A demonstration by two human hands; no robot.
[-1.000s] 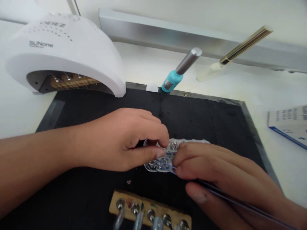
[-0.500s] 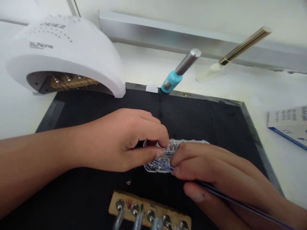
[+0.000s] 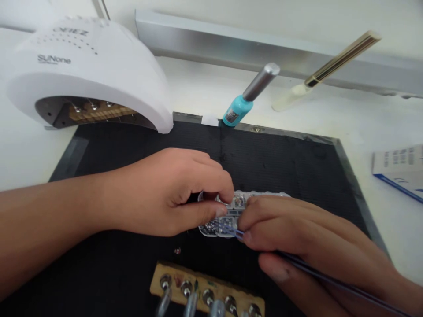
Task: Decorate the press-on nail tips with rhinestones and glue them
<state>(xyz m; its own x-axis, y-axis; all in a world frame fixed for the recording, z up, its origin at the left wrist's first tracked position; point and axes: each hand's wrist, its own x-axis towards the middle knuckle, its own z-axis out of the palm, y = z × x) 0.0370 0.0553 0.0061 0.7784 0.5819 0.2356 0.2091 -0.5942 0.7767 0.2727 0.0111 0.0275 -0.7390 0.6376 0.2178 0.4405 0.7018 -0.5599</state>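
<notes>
A clear compartment case (image 3: 228,232) of tiny shiny rhinestones lies on the black mat, partly covered by both hands. My left hand (image 3: 185,189) is closed at its left end, thumb and forefinger pinching the case; exactly which part they grip is hidden. My right hand (image 3: 297,237) is closed on slim purple tweezers (image 3: 330,277), whose shaft runs back under the palm to the lower right. The tips of the tweezers reach into a front left compartment, close to my left thumb. Whether they hold a stone is too small to tell.
A wooden rack (image 3: 208,286) with metal posts and nail tips stands nearest me, a small gem (image 3: 177,251) just behind it. At the back are a white nail lamp (image 3: 99,66), a turquoise polish bottle (image 3: 237,110) and a gold-handled bottle (image 3: 340,59). A printed box (image 3: 399,167) lies right.
My right hand has shifted slightly to the right with the tweezers, whose tips stay over the compartment. My left hand keeps its pinch at the case.
</notes>
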